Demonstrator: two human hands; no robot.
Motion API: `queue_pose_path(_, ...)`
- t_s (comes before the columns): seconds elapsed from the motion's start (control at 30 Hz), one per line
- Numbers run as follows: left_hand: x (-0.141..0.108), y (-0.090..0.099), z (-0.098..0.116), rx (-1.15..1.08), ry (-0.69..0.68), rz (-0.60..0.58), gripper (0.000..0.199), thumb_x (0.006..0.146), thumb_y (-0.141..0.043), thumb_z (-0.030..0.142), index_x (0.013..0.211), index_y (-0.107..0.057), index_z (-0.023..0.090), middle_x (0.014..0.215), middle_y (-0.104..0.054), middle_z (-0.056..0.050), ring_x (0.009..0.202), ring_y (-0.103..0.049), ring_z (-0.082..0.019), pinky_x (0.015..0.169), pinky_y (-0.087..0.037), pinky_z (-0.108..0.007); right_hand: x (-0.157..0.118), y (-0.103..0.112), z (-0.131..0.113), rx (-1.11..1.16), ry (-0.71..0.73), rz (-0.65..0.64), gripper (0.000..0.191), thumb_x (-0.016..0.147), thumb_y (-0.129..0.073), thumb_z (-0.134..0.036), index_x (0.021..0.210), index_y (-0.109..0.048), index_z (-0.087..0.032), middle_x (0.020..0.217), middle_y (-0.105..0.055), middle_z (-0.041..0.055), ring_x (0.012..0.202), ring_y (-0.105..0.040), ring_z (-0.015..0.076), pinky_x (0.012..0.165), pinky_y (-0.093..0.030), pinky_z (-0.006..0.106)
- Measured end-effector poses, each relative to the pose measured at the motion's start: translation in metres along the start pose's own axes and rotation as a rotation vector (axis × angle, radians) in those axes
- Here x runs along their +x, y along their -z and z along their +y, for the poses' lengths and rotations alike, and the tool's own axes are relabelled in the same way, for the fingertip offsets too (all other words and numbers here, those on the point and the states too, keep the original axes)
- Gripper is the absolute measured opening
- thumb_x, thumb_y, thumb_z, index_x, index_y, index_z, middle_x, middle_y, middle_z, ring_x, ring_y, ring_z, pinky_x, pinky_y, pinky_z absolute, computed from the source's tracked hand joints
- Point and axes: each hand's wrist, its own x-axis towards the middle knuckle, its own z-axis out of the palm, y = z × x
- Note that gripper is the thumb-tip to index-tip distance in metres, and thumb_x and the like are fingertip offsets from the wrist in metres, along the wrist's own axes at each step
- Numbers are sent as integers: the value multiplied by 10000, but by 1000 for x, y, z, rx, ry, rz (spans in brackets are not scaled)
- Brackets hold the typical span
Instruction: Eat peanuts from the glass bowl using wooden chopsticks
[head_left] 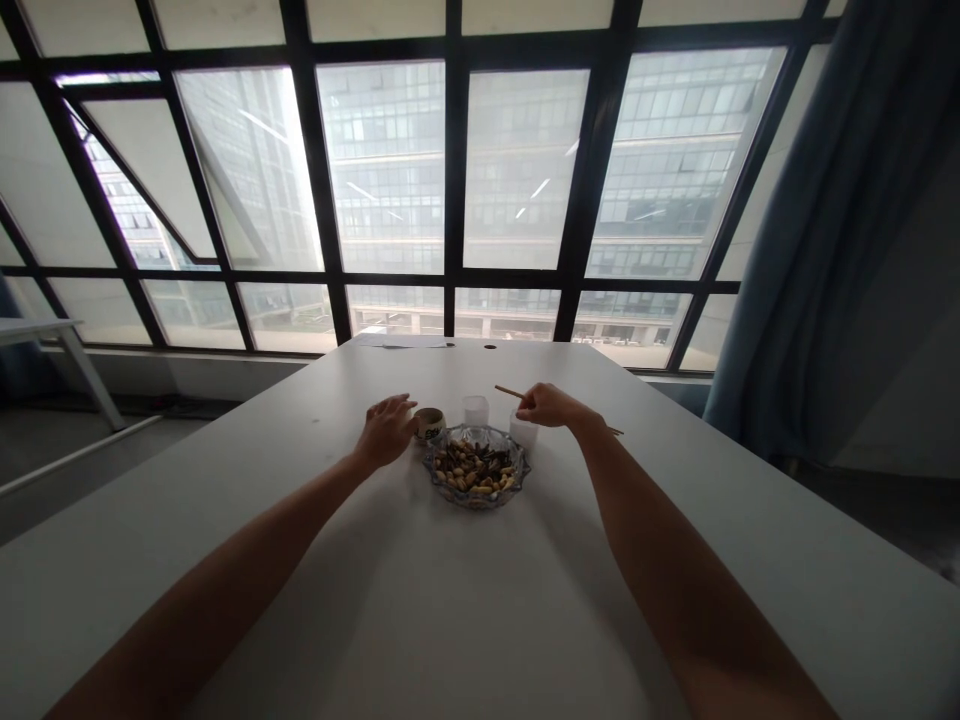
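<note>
A scalloped clear glass bowl [477, 494] of mixed nuts and dark seeds sits in the middle of the white table. Left of its far rim stands a small round pot [430, 424] with dark markings. My left hand [388, 428] is beside this pot, fingers stretched out, the thumb close to its side; whether it touches is unclear. My right hand [551, 405] is closed around thin wooden chopsticks [508, 390], held almost level; whether one or two is hard to see. Under that hand is a translucent plastic cup [523, 430], partly hidden. Another translucent cup [475, 408] stands behind the bowl.
The long white table [337, 600] reaches to the windows, with a flat white sheet [401, 341] and dark round holes at its far end. A blue curtain [795, 220] hangs at the right. Another white table [37, 328] stands at the left.
</note>
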Motion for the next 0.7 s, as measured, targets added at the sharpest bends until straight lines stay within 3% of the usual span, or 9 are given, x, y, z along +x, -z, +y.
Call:
queue_pose_path(0.17, 1, -2, -39, -16, 130, -45, 339, 861, -591, 342, 1163, -661, 208, 1496, -520, -124, 1424, -421, -353, 1149, -392, -547, 3, -11, -31, -92, 90, 66, 326, 947, -551, -244, 1192, -762, -205, 1069, -773, 108, 883, -704, 226, 750, -490, 277)
queue_pose_path(0.33, -4, -6, -49, -125, 151, -15, 225, 855, -596, 370, 974, -663, 190, 1473, -536, -140, 1384, -478, -330, 1145, -420, -521, 6, -28, -52, -212, 119, -10, 497, 940, -517, -182, 1420, -604, -275, 1233, -728, 108, 952, -712, 239, 796, -502, 296)
queue_pose_path(0.5, -5, -9, -48, -202, 53, 5, 206, 843, -625, 402, 866, -653, 199, 1399, -584, -170, 1293, -561, -327, 1064, -493, -522, 8, -32, -57, -249, 112, 8, 509, 933, -524, -182, 1428, -590, -279, 1246, -722, 116, 1051, -697, 272, 843, -507, 319)
queue_pose_path(0.7, 3, -9, -48, -158, 44, -25, 217, 814, -659, 415, 753, -649, 207, 1352, -604, -190, 1198, -611, -356, 1016, -513, -559, 12, -36, -56, -263, 115, 13, 362, 939, -528, -199, 1247, -714, -239, 1144, -751, 130, 961, -715, 254, 803, -516, 306)
